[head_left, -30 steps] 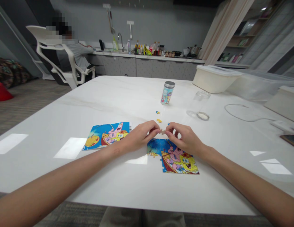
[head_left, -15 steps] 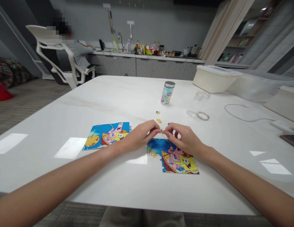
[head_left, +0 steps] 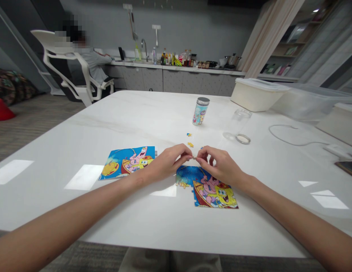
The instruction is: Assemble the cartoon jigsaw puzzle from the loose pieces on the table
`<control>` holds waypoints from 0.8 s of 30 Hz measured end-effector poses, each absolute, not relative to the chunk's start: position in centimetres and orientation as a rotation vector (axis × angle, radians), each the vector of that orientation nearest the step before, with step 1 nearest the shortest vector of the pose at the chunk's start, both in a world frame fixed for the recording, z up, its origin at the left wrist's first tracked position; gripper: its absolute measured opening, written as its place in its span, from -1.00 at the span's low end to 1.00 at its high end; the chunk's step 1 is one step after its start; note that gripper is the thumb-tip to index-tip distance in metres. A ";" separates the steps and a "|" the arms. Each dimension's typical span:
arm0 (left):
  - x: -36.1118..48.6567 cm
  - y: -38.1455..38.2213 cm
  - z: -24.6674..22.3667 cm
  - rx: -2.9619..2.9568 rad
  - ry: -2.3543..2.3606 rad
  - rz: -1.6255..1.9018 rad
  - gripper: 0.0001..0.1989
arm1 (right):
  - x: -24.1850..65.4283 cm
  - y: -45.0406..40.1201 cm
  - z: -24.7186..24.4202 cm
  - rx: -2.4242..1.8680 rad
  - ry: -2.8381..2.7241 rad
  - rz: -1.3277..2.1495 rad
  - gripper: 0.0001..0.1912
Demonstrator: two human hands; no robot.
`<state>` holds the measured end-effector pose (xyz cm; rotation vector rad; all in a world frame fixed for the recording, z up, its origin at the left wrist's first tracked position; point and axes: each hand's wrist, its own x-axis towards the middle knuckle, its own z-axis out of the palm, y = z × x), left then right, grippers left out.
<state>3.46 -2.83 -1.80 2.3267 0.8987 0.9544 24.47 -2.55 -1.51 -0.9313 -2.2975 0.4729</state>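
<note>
Between their fingertips, my left hand (head_left: 172, 160) and my right hand (head_left: 218, 162) both pinch one small puzzle piece (head_left: 194, 157), just above the far edge of a partly assembled jigsaw puzzle (head_left: 210, 190). The puzzle shows cartoon figures in a boat, and its lower left part is open with a stepped edge. My right hand covers its upper right area. Beyond my hands lie a yellow puzzle piece (head_left: 190, 144) and a blue-and-yellow piece (head_left: 189, 134). A printed picture card (head_left: 127, 162) of the same scene lies left, partly behind my left hand.
A cartoon-printed canister (head_left: 200, 111) stands behind the pieces. To its right are a clear jar (head_left: 241, 119) and a round lid ring (head_left: 243, 139). Storage boxes (head_left: 258, 94) and a cable (head_left: 283, 141) occupy the right side. A person (head_left: 93, 62) sits at the far left counter.
The pinched piece has tilted slightly between my fingertips, showing less of its surface. My right fingers have shifted a little; the puzzle and loose pieces have stayed put.
</note>
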 end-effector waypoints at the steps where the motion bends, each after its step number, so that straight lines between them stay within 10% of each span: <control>1: 3.5 -2.9 -1.8 2.330 0.897 0.955 -0.91 | 24.5 -2.5 -1.5 -0.939 -2.297 0.470 -0.92; 24: 3.4 -2.7 -1.9 2.353 0.866 1.012 -0.89 | 24.5 -2.5 -1.7 -0.910 -2.337 0.451 -0.94</control>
